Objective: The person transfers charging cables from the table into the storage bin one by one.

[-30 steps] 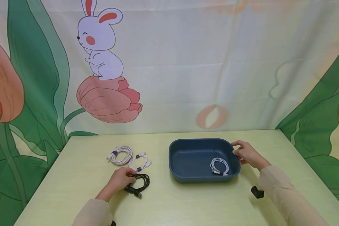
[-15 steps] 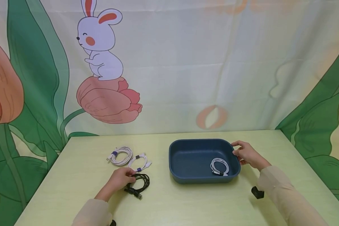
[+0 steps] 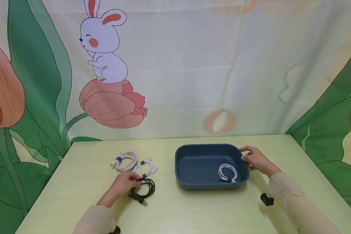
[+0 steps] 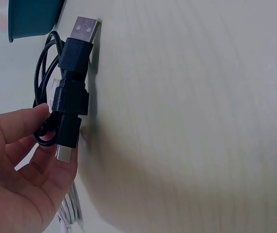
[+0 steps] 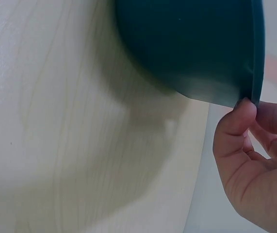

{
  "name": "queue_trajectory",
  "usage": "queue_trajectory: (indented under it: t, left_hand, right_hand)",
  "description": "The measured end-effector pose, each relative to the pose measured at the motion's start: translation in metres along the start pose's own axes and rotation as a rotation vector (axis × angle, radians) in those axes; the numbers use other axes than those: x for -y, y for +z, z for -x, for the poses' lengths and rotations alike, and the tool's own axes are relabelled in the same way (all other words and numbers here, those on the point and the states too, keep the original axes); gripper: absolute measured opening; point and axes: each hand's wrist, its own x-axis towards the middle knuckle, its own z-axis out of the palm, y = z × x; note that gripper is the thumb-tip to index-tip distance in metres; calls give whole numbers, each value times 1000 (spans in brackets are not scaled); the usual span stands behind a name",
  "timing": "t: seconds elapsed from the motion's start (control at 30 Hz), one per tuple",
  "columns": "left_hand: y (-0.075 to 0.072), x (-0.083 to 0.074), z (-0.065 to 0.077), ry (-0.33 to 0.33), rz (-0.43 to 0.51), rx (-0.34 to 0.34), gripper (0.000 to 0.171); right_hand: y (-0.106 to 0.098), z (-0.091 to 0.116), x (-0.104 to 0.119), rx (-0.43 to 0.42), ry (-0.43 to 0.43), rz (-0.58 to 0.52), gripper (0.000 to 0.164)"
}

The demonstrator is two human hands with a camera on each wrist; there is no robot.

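Two sleeved forearms (image 3: 298, 201) reach forward over the table (image 3: 169, 214), both angling inward, hands low and well apart. Thumb and fingers of the left hand (image 3: 124, 184) pinch the coiled black cable (image 4: 73, 97), just on the near side of two white cables (image 3: 135, 161) and left of the blue bin (image 3: 204, 187); the right hand (image 3: 256, 160) clasps that bin's right rim between thumb and fingers.

Right of the left grip (image 3: 124, 184) and its black cable (image 4: 72, 96), there is room to pass over the worktop (image 3: 166, 209), until the blue box (image 3: 201, 186) gets in the way. Two white cables (image 3: 134, 158) block the spot just beyond that grip.
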Motion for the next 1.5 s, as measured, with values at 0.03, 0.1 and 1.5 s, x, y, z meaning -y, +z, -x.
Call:
queue_trajectory:
  t: [0.03, 0.1, 1.5]
  left_hand:
    - [0, 0, 0, 2, 2, -2, 15]
    - [-1, -1, 0, 5, 7, -1, 15]
    - [-6, -1, -3, -47, 183, 93, 24]
  right_hand:
    - [0, 0, 0, 1, -1, 0, 41]
    - [0, 0, 0, 2, -3, -1, 41]
    - [0, -1, -1, 1, -17, -4, 41]
